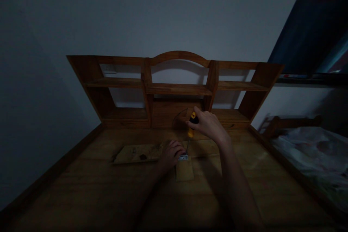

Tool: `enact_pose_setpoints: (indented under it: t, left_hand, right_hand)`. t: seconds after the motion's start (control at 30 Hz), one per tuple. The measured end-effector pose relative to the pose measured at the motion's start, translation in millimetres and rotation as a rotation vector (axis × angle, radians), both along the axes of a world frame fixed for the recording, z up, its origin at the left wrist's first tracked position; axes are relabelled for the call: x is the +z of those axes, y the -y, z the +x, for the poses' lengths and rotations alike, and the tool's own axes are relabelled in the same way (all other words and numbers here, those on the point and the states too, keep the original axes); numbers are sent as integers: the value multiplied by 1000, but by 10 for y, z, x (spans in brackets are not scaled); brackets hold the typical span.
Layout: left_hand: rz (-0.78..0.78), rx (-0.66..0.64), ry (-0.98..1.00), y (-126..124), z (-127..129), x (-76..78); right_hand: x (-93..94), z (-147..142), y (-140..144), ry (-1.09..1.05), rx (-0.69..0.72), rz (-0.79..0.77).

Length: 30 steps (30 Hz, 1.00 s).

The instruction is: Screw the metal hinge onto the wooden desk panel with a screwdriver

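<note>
My right hand (206, 123) is closed around the yellow-and-black handle of a screwdriver (191, 132). Its thin shaft points down, slightly tilted, to a small metal hinge (183, 157). The hinge lies where a long rough wooden board (136, 153) meets a short wooden piece (185, 170). My left hand (172, 154) rests on the long board, its fingers bent and pressed together with their tips at the hinge's left upper edge. Those fingers hide part of the board and hinge. Dim light keeps me from seeing any screw under the tip.
The boards lie on a wooden desktop (89, 181) with raised side edges. A wooden shelf unit (179, 88) stands along its back, against a pale wall (163, 14). To the right are clear plastic sheeting (312, 148) and a dark curtain (307, 25).
</note>
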<state>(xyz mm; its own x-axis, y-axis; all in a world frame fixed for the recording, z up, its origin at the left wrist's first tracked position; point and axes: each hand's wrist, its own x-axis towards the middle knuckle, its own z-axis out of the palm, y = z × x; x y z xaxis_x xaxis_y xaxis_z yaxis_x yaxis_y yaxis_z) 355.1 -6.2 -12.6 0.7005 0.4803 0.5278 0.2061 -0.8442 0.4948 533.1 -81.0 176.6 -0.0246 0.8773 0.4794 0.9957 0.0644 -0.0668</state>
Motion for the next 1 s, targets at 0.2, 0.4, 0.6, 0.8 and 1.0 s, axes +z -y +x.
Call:
enact_pose_setpoints:
  t: [0.2,0.4,0.6,0.8,1.0]
  left_hand:
    - [-5,6,-1,-1,2,5]
    - [-15,-1,-1,6,-1,12]
    - [-8,-3,-1,-2,-3,4]
    - [-8,12,4,-16,8,-34]
    - [-12,9,6,13,9,8]
  right_hand:
    - [-10,18,-12,-16,-2,-13]
    - [-11,-13,-34,6,-22,-28]
    - [-13,-27,-25,41,-52,-13]
    - [-12,-105,-34,88,-59,30]
    - [5,-170,-24,97,-72,48]
